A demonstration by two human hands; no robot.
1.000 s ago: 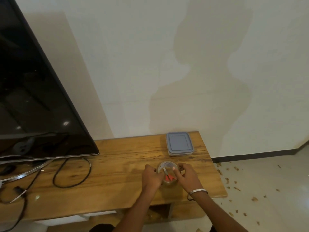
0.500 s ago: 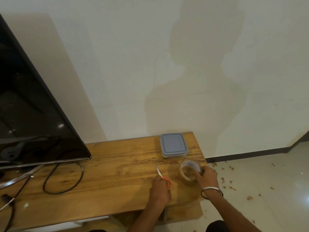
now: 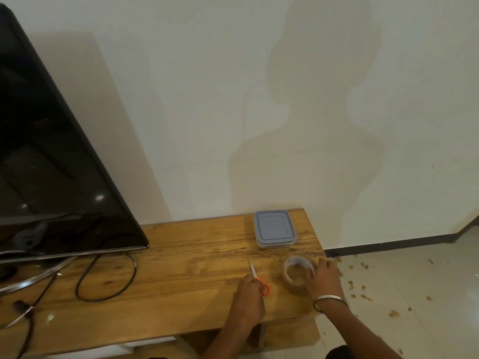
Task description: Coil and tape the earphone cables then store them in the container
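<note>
The container, a clear box closed with a grey-blue lid, stands at the far right end of the wooden surface, close to the wall. No earphone cables can be identified in this view. Nearer the person, a roll of clear tape lies flat near the right edge of the surface, just in front of the container. The right hand rests against the right side of the roll with its fingers curled around the rim, gripping it; a metal bangle sits on that wrist. To the left of the roll, a small pair of scissors with orange handles lies on the surface, blades pointing away from the person. The left hand covers the handle end, fingers curled at the orange loops; the blades extend clear of the hand. The two hands are near each other, with the tape roll between them. Further left, a black cable loops across the surface below the lower edge of a large dark television screen. The floor to the right of the surface is scattered with small brown fragments.
</note>
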